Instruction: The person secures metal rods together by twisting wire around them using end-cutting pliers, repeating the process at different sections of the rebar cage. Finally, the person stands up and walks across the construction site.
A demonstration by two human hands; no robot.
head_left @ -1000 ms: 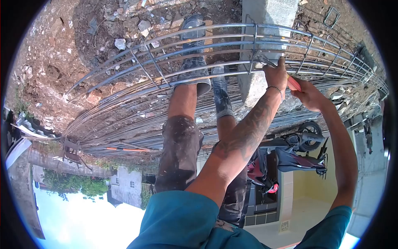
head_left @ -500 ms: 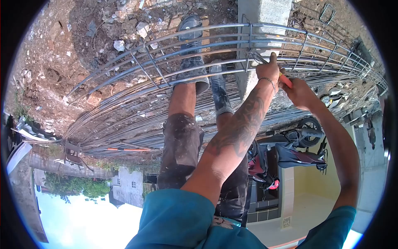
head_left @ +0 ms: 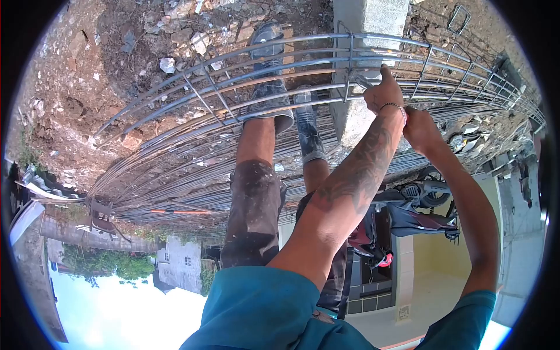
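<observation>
My left hand is closed around a metal hand tool that looks like a pair of pincers, its grey jaws against the bars of a rebar cage near a cross tie. Just behind my left wrist, my right hand is closed on a red-orange handle, apparently the same tool's; my left wrist partly hides it. The long cage of thin steel bars and square stirrups curves across the view in front of my boots.
A concrete post stands under the cage. Behind it lie bundles of long rebar, with an orange rod. Rubble covers the soil around my boots. A parked motorcycle is behind me, and a loose stirrup lies at upper right.
My left hand and forearm have shifted a little to the right. My right hand is now tucked closer behind the left wrist, and less of the red-orange handle shows.
</observation>
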